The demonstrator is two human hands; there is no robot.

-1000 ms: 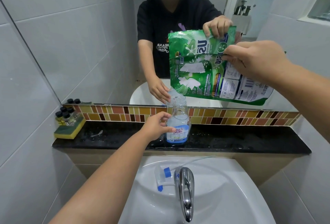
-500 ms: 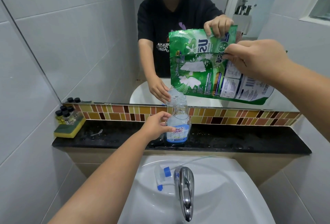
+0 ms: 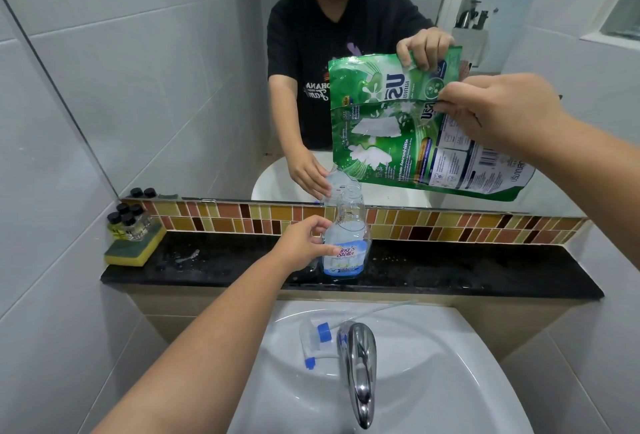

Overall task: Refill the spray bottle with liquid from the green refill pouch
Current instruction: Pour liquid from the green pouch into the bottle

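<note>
The clear spray bottle (image 3: 347,243), uncapped and with a blue label, stands on the black ledge (image 3: 450,271). My left hand (image 3: 304,243) holds its left side, fingers curled around the body. My right hand (image 3: 498,115) pinches the upper edge of the green refill pouch (image 3: 398,149), which hangs tilted with its lower left corner just above the bottle's open neck. Whether liquid flows I cannot tell. The bottle's trigger head (image 3: 317,342) with blue parts and its tube lies in the white sink (image 3: 450,364).
A chrome tap (image 3: 360,371) rises at the sink's front. At the ledge's left end a yellow-green sponge (image 3: 133,248) carries several small dark-capped bottles (image 3: 128,222). A mirror above the mosaic tile strip reflects the person, pouch and bottle. White tiled walls close in on both sides.
The pouch has dipped slightly, bringing its lower corner closer over the bottle's neck. My left hand stays on the bottle.
</note>
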